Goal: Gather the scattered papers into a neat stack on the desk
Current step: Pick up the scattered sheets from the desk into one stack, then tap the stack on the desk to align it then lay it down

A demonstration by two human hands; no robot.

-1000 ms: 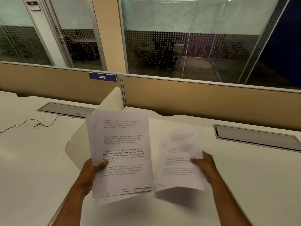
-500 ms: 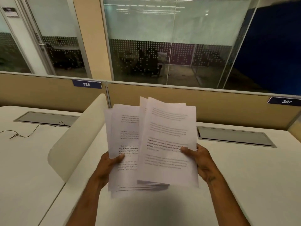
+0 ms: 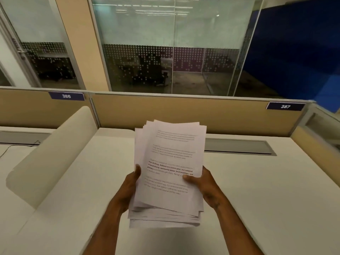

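Note:
A thick bundle of white printed papers point(image 3: 171, 162) is held upright, tilted toward me, above the white desk point(image 3: 257, 190). My left hand point(image 3: 131, 184) grips its left edge with the thumb on the front sheet. My right hand point(image 3: 204, 184) grips the right edge, thumb on the printed text. The sheets are unevenly aligned; their lower edges fan out and hover just over the desk surface. No other loose sheets show on the desk.
A cream rounded divider point(image 3: 51, 155) rises on the left between two desks. A grey cable tray lid point(image 3: 239, 147) lies behind the papers. A tan partition point(image 3: 184, 113) with tags 386 and 387 closes the back, with glass walls beyond. A thin cable point(image 3: 5, 150) lies far left.
The smaller bundle in my right hand has been brought left and laid onto the larger one in my left hand; both hands now hold one combined bundle. My view has shifted right.

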